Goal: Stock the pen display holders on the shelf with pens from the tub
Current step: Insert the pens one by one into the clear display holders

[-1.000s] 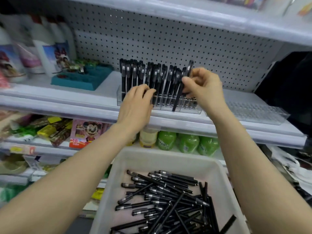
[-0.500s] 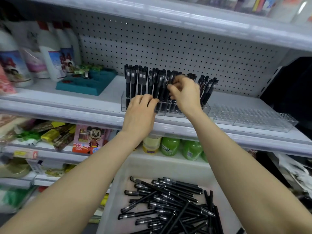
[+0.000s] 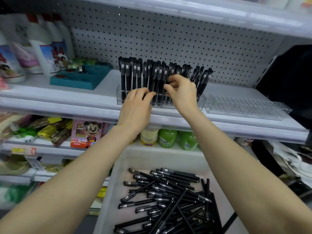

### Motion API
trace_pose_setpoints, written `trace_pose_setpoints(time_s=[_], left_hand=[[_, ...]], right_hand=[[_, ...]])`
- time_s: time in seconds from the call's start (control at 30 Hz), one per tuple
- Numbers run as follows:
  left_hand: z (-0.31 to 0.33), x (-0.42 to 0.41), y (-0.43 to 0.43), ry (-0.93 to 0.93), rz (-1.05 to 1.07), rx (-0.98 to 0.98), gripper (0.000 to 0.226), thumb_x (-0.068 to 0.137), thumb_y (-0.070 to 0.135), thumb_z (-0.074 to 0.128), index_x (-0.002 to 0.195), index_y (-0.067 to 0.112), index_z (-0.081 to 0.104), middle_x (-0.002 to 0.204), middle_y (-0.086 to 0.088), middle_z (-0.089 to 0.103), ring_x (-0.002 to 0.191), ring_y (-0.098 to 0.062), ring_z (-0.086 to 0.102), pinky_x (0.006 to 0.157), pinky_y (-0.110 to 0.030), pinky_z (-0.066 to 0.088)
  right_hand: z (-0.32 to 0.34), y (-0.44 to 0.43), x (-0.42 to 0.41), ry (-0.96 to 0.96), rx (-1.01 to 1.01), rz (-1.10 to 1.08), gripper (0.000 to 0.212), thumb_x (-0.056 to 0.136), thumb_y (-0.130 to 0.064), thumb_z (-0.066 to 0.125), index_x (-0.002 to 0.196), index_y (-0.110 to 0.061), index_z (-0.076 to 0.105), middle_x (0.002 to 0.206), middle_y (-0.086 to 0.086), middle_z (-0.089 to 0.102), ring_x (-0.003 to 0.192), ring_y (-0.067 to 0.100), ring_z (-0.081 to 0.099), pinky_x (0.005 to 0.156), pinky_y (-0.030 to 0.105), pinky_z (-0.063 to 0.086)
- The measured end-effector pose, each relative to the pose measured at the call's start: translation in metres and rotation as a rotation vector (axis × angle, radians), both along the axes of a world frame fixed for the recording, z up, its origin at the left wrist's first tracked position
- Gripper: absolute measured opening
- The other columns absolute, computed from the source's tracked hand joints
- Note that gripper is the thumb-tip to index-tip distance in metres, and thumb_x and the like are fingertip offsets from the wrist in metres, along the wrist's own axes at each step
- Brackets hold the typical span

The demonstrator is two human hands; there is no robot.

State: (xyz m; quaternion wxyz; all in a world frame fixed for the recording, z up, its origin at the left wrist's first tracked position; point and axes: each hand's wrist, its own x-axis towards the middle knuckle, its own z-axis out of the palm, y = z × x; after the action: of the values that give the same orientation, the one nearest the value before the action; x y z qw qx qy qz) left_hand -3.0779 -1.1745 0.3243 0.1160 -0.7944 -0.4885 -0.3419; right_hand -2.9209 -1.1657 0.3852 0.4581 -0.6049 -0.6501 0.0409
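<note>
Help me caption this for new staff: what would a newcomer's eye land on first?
A row of black pens stands upright in a clear holder mid-shelf, the left hand touching its front and the right hand pinching a pen. Below lies a white tub of loose pens; right of the row, an empty clear holder.

L hand (image 3: pixel 135 108) & R hand (image 3: pixel 183 95) are showing bare, backs smooth, knuckles standing out only faintly. L forearm (image 3: pixel 67 183) & R forearm (image 3: pixel 244 166) are running bare as well, from wrist down to the frame edge, looking wider toward the cam bc of the wide-angle lens. Fingers (image 3: pixel 146 95) are looking slim w/ rounded tips; nails are coming out too small & blurred to tell.
</note>
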Motion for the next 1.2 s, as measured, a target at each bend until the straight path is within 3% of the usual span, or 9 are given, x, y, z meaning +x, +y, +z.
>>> trace_pose_setpoints(time_s=[0.17, 0.27, 0.47, 0.53, 0.6, 0.77, 0.93, 1.07, 1.2], left_hand=[[-0.014, 0.008, -0.039, -0.132, -0.038, -0.044, 0.038, 0.086, 0.009, 0.059, 0.124, 0.014, 0.059, 0.123, -0.006, 0.052, 0.113, -0.027, 0.045, 0.091, -0.038, 0.043], [-0.032, 0.016, -0.060, -0.102, -0.046, -0.114, 0.031, 0.087, 0.013, 0.060, 0.118, 0.015, 0.062, 0.117, -0.006, 0.055, 0.107, -0.026, 0.048, 0.084, -0.039, 0.045], [-0.063, 0.021, -0.095, 0.050, 0.065, -0.315, 0.036, 0.089, 0.023, 0.061, 0.124, 0.013, 0.060, 0.123, -0.008, 0.053, 0.110, -0.031, 0.048, 0.091, -0.045, 0.045], [-0.072, 0.022, -0.105, 0.038, 0.135, -0.364, 0.038, 0.090, 0.027, 0.060, 0.126, 0.015, 0.059, 0.125, -0.008, 0.052, 0.111, -0.032, 0.047, 0.091, -0.045, 0.044], [-0.081, 0.024, -0.109, 0.049, 0.194, -0.370, 0.038, 0.091, 0.029, 0.058, 0.126, 0.016, 0.058, 0.122, -0.009, 0.055, 0.109, -0.033, 0.048, 0.092, -0.044, 0.042], [-0.095, 0.025, -0.110, 0.018, 0.217, -0.313, 0.032, 0.093, 0.028, 0.054, 0.123, 0.018, 0.060, 0.114, -0.008, 0.060, 0.107, -0.032, 0.047, 0.096, -0.043, 0.037], [-0.104, 0.018, -0.110, -0.016, 0.166, -0.253, 0.030, 0.091, 0.020, 0.057, 0.121, 0.017, 0.061, 0.109, -0.007, 0.061, 0.105, -0.032, 0.049, 0.103, -0.043, 0.032], [-0.099, 0.020, -0.111, -0.122, 0.118, -0.293, 0.034, 0.093, 0.019, 0.056, 0.127, 0.019, 0.060, 0.116, -0.006, 0.061, 0.112, -0.031, 0.050, 0.107, -0.043, 0.030], [-0.077, 0.030, -0.120, -0.265, -0.019, -0.348, 0.029, 0.096, 0.027, 0.054, 0.124, 0.025, 0.062, 0.116, 0.004, 0.061, 0.111, -0.019, 0.048, 0.091, -0.033, 0.041]], right_hand=[[-0.022, -0.041, 0.016, 0.022, -0.040, 0.074, 0.008, 0.088, -0.015, 0.066, 0.092, -0.019, 0.071, 0.073, -0.008, 0.068, 0.071, 0.013, 0.067, 0.073, 0.041, 0.058], [-0.049, -0.069, 0.025, -0.021, -0.144, 0.125, 0.007, 0.084, -0.015, 0.067, 0.084, -0.021, 0.072, 0.069, -0.007, 0.069, 0.067, 0.014, 0.067, 0.073, 0.042, 0.057], [-0.086, -0.111, 0.039, -0.247, -0.474, 0.272, 0.006, 0.080, -0.016, 0.070, 0.076, -0.020, 0.072, 0.065, -0.008, 0.067, 0.065, 0.014, 0.065, 0.075, 0.036, 0.057], [-0.095, -0.119, 0.042, -0.325, -0.620, 0.299, 0.005, 0.080, -0.016, 0.072, 0.077, -0.020, 0.073, 0.069, -0.008, 0.067, 0.073, 0.016, 0.066, 0.080, 0.032, 0.055], [-0.104, -0.125, 0.043, -0.417, -0.740, 0.341, 0.003, 0.078, -0.019, 0.076, 0.081, -0.019, 0.075, 0.079, -0.004, 0.071, 0.082, 0.017, 0.066, 0.082, 0.029, 0.053], [-0.123, -0.135, 0.040, -0.532, -0.965, 0.406, 0.023, 0.075, -0.020, 0.082, 0.095, -0.012, 0.073, 0.092, 0.001, 0.072, 0.086, 0.019, 0.065, 0.081, 0.029, 0.052], [-0.128, -0.138, 0.043, -0.449, -0.975, 0.390, 0.026, 0.076, -0.019, 0.082, 0.099, -0.011, 0.072, 0.085, -0.004, 0.065, 0.079, 0.013, 0.059, 0.072, 0.021, 0.041], [-0.123, -0.135, 0.051, -0.247, -0.902, 0.393, 0.018, 0.079, -0.018, 0.079, 0.095, -0.011, 0.072, 0.076, -0.006, 0.063, 0.067, 0.009, 0.057, 0.062, 0.019, 0.047], [-0.106, -0.128, 0.059, -0.019, -0.715, 0.396, 0.016, 0.080, -0.018, 0.079, 0.091, -0.008, 0.073, 0.075, 0.004, 0.066, 0.067, 0.010, 0.058, 0.058, 0.020, 0.051]])
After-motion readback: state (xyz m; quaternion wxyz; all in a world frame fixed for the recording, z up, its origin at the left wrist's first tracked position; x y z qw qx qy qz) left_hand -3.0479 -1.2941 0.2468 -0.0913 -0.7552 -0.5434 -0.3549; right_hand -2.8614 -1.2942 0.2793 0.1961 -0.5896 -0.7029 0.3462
